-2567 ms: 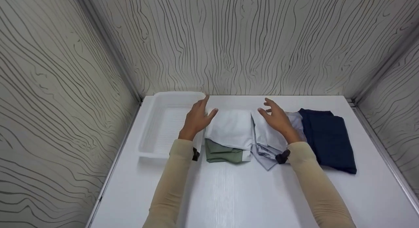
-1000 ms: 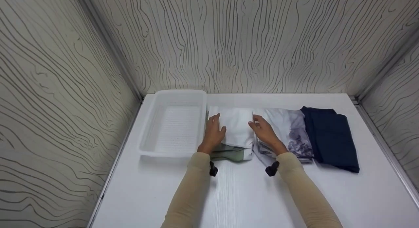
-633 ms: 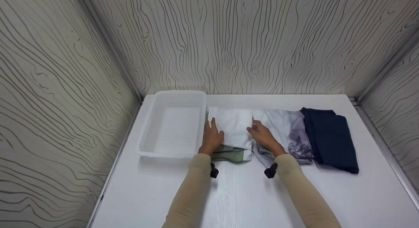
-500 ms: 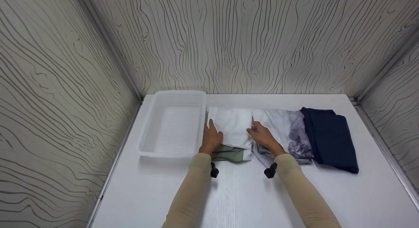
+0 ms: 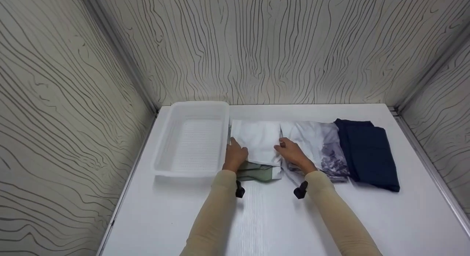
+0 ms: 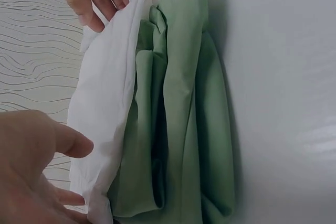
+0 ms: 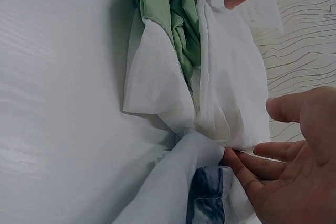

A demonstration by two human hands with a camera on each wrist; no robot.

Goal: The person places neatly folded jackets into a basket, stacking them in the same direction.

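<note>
1. From the head camera you are seeing the whole table (image 5: pixel 279 219): a white basket (image 5: pixel 172 145) at the left, the folded white-and-green garment (image 5: pixel 257 142) just beside it, then a grey printed garment (image 5: pixel 323 147) and a navy garment (image 5: pixel 367 153) further right. Only the wrist cameras are showing you the layering, with the white cloth (image 6: pixel 107 108) lying over bunched green cloth (image 6: pixel 184 129), and a white flap (image 7: pixel 157 77) curling out under it.
2. Your left hand (image 5: pixel 235 157) is resting at the garment's left edge, beside the basket. In the left wrist view its fingers (image 6: pixel 68 142) are lying loosely extended against the white layer, not curled round it.
3. Your right hand (image 5: pixel 292 153) is sitting at the garment's right edge, where it is meeting the grey printed garment. In the right wrist view the fingertips (image 7: pixel 247 163) are touching under the white fold, with the thumb (image 7: pixel 289 108) held apart above it; you are not pinching the cloth there.
4. Compared with a second ago, both your hands are sitting nearer you along the garment's sides, closer to its front corners. The garment, the basket and the other clothes are lying where they were.
</note>
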